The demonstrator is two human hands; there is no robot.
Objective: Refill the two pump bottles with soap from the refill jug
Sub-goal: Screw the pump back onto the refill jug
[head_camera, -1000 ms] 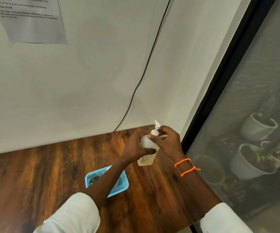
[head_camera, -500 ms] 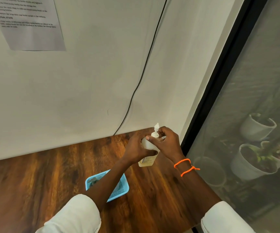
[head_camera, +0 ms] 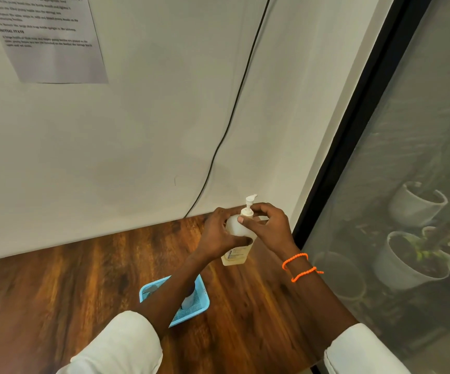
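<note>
A translucent white pump bottle (head_camera: 236,252) with a pale yellowish liquid low in it is held above the wooden table (head_camera: 56,292), near the wall. My left hand (head_camera: 218,236) grips its body from the left. My right hand (head_camera: 268,228) pinches the collar of the white pump head (head_camera: 248,205) at the bottle's neck. A blue mesh basket (head_camera: 201,306) sits on the table below my left forearm, with a pale object inside that is mostly hidden by the arm. No refill jug is in view.
A white wall stands right behind the bottle, with a black cable (head_camera: 232,112) running down it and a printed sheet (head_camera: 48,39) taped at upper left. A black-framed glass panel (head_camera: 407,184) borders the table's right edge, with plant pots behind it.
Both hands stay on the bottle. The pump nozzle has turned between frames and now points to the right. The bottle itself has barely moved.
</note>
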